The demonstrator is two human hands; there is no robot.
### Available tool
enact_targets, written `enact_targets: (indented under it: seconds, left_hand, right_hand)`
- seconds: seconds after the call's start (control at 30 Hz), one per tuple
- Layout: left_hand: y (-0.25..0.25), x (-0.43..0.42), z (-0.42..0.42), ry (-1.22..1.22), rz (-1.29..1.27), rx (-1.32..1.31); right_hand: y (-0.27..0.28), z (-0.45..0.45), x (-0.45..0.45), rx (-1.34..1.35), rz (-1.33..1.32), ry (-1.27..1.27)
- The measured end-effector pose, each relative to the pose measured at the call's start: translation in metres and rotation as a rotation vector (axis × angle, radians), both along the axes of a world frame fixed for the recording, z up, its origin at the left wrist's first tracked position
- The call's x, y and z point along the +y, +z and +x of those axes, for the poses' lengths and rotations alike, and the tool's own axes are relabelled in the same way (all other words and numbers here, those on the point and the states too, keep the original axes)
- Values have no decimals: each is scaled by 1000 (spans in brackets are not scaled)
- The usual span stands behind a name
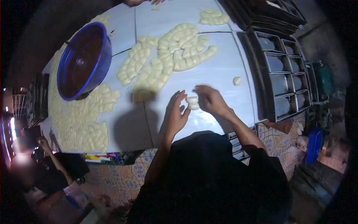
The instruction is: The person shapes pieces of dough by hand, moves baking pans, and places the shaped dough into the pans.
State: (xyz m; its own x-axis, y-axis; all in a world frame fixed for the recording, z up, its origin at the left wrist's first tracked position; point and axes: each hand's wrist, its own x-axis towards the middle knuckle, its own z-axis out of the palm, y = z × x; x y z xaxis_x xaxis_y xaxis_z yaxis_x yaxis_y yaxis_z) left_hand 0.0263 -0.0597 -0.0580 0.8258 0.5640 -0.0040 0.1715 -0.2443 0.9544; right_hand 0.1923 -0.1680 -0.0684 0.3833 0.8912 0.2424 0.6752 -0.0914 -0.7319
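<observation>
Two small pale dough pieces (192, 103) lie together on the white tiled table (227, 48) between my hands. My left hand (178, 116) is on their left side, its fingers apart and a fingertip at the lower piece. On their right, my right hand (211, 100) is held close to the dough with its fingers extended; its palm side is hidden. Beyond my hands spreads a cluster of joined dough pieces (179, 43). A single round dough piece (237, 81) sits to the right.
A blue basin (106, 56) with brown inside stands at the left, among more dough pieces (82, 125). Metal trays with compartments (280, 84) line the right edge. A person (48, 164) is at the lower left, and another person's hand (156, 2) shows at the top.
</observation>
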Motion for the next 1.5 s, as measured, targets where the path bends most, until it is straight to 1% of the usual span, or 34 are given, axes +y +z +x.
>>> enact_targets:
  seconds: [0.07,0.13,0.17,0.2,0.23,0.27,0.33,0.37,0.4,0.47,0.5,0.53,0.57,0.6,0.67,0.7,0.8,0.83,0.87,0.93,0.97,1.0,1.07,1.13,1.17,1.2,1.27,1.3,1.33,1.4,1.43,1.47,1.5]
  left_hand:
    - [-18,5,12,-83,274,101]
    - [-22,5,17,-108,238,72]
    - [-13,3,16,-42,289,58]
    - [1,-4,19,67,195,-18]
    - [1,-5,17,56,186,-43]
    - [2,-3,14,54,181,-67]
    - [11,-4,10,-13,-51,-163]
    - [16,-7,8,12,-208,-164]
    - [34,-12,8,38,-271,-174]
    - [36,-18,1,103,-303,-250]
    - [44,-21,-1,159,-230,-261]
    - [30,-24,-3,265,-269,-277]
    - [20,-25,-8,364,-384,-262]
    - [21,-24,-11,460,-503,-250]
    - [27,-22,-18,417,-440,-225]
    - [31,-22,-22,397,-413,-209]
    - [20,-12,-27,156,-1324,-812]
    - [21,-9,-31,240,-1473,-814]
    - [-12,-9,-35,117,-1613,-889]
    - [12,0,-35,167,-1790,-983]
    - [25,18,-34,-115,-1624,-955]
    - [56,36,-30,-233,-1502,-931]
    - [43,100,-30,-258,-1363,-847]
    - [68,194,-26,137,-1174,-754]
    - [112,221,-29,456,-667,-495]
    - [96,291,-40,434,-361,-379]
    - [109,369,-50,570,142,189]
    - [100,395,-48,601,296,336]
    - [82,407,-42,615,373,369]
    - [55,415,-32,647,474,331]
    - [60,420,-36,560,197,444]
    - [62,423,-36,460,-81,556]
    - [73,402,-32,543,125,481]
  right_hand:
    - [16,22,-13,-148,-2,-439]
    - [-15,64,-45,-459,-62,-704]
    - [-26,77,-58,-331,-145,-707]
    - [-18,80,-61,-200,-225,-704]
    - [-11,78,-61,-41,-163,-615]
    - [-7,63,-60,346,-13,-686]
    - [1,44,-50,283,-53,-584]
    - [8,26,-45,398,3,-453]
    - [28,5,-34,511,57,-313]
    - [51,-33,-13,727,130,-194]
    - [58,-51,-5,697,162,-181]
    - [58,-64,3,670,202,-161]
    - [60,-68,10,657,157,-151]
    - [63,-69,17,640,110,-144]
    - [71,-64,32,962,101,-97]
    - [64,-62,44,809,306,10]
    - [65,-75,50,456,230,280]
    - [59,-76,53,456,173,314]
    - [52,-76,57,424,162,335]
    - [47,-74,64,828,106,382]
    - [47,-66,67,1007,63,409]
    - [46,-59,68,1186,14,427]
    - [47,-57,74,1142,-75,278]
    - [54,-54,89,1042,90,263]
    - [57,-53,92,1029,83,225]
    - [56,-53,94,1013,102,166]
    - [56,-53,99,957,74,112]
    - [61,-56,102,1060,107,117]
    - [56,-58,106,1095,209,188]
    - [16,-56,107,1241,318,332]
    - [12,-54,108,1220,316,350]
    - [2,-50,104,1102,214,289]
    - [7,-53,104,1127,234,270]
